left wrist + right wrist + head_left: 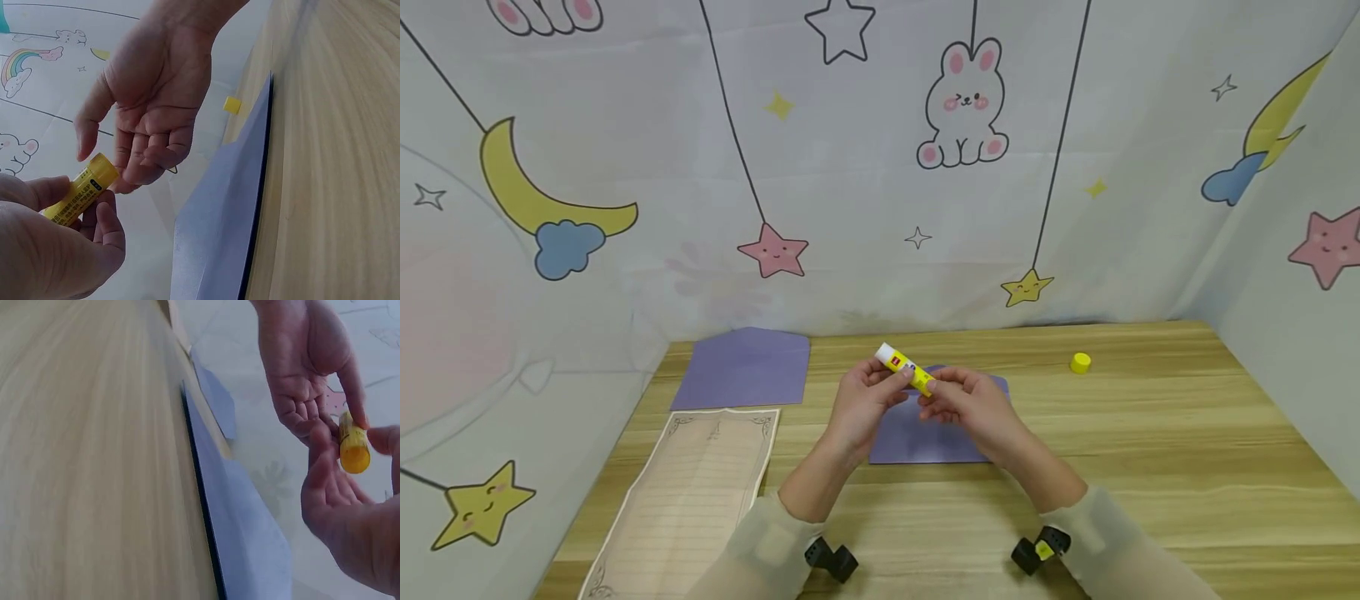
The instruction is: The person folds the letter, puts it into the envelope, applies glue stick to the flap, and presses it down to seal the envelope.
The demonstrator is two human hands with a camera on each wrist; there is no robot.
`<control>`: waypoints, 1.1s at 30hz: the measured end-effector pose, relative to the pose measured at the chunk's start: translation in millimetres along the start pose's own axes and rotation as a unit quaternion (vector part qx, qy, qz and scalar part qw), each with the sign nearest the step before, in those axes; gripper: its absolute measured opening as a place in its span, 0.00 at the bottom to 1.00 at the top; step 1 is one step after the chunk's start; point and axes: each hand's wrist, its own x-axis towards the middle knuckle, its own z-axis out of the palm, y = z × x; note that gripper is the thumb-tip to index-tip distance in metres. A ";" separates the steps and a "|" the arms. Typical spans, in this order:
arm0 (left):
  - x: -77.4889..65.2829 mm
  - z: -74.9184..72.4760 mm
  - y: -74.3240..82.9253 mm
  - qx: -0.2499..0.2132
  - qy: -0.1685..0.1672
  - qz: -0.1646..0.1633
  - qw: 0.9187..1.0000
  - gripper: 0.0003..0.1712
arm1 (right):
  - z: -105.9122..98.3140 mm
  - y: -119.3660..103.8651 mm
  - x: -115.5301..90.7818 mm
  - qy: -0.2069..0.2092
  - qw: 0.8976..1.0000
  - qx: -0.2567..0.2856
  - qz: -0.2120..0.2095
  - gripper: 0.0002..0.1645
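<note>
A yellow glue stick [910, 370] with a white upper end is held slantwise between both hands. My left hand [863, 404] pinches its middle with thumb and fingers. Around its lower end are the thumb and curved fingers of my right hand [973, 412]; the thumb tip lies right at the edge of the stick [354, 450]. Below the hands a purple envelope [917, 442] lies on the wooden table, its pointed flap up and partly hidden by the right hand. The yellow cap [1080, 363] stands apart at the back right.
A second purple envelope [745, 371] lies at the back left of the table [1150, 500]. In front of it is a sheet of lined, cream letter paper [692, 492] with ornate corners. A printed cloth [865, 183] hangs behind the table and continues along the sides.
</note>
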 end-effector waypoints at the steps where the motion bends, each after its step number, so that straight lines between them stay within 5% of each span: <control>1: 0.1 -0.2 0.0 0.000 0.002 0.000 1.000 0.20 | 1.2 0.1 -0.6 0.010 0.999 -0.038 -0.024 0.21; 3: 0.1 -0.3 0.3 -0.001 0.005 0.000 1.000 0.20 | 4.4 0.5 -2.0 0.032 0.990 -0.115 -0.078 0.24; 6: 0.1 -0.5 0.6 -0.002 0.006 0.000 1.000 0.20 | 9.3 0.6 -4.6 0.066 0.963 -0.213 -0.151 0.24; 10: -0.4 0.1 1.9 0.000 0.007 0.000 1.000 0.19 | 11.7 1.8 -6.1 0.089 0.942 -0.258 -0.197 0.19; 12: -0.2 0.4 1.6 0.002 0.006 0.000 1.000 0.20 | 10.6 3.0 -5.1 0.087 0.945 -0.247 -0.194 0.17; 18: -0.5 0.7 1.7 0.007 0.002 0.001 1.000 0.20 | 1.7 3.8 0.7 0.024 0.995 -0.070 -0.060 0.15; 21: -1.2 1.0 1.5 0.008 -0.002 0.002 1.000 0.19 | -2.2 3.1 2.3 -0.002 0.999 0.035 0.025 0.21; 24: -1.6 1.1 1.0 0.005 -0.004 0.003 1.000 0.18 | -3.1 2.0 2.0 -0.016 0.994 0.090 0.066 0.24; 26: -1.9 1.1 1.0 0.005 -0.002 0.004 1.000 0.18 | -2.4 1.6 1.0 -0.014 0.996 0.076 0.054 0.23; 29: -1.9 0.1 1.1 0.005 0.000 0.004 1.000 0.18 | 1.1 1.6 -1.3 0.010 1.000 -0.023 -0.013 0.22; 33: -2.1 -0.8 1.7 0.004 0.004 0.003 1.000 0.19 | 6.4 3.0 -4.1 0.062 0.979 -0.156 -0.118 0.23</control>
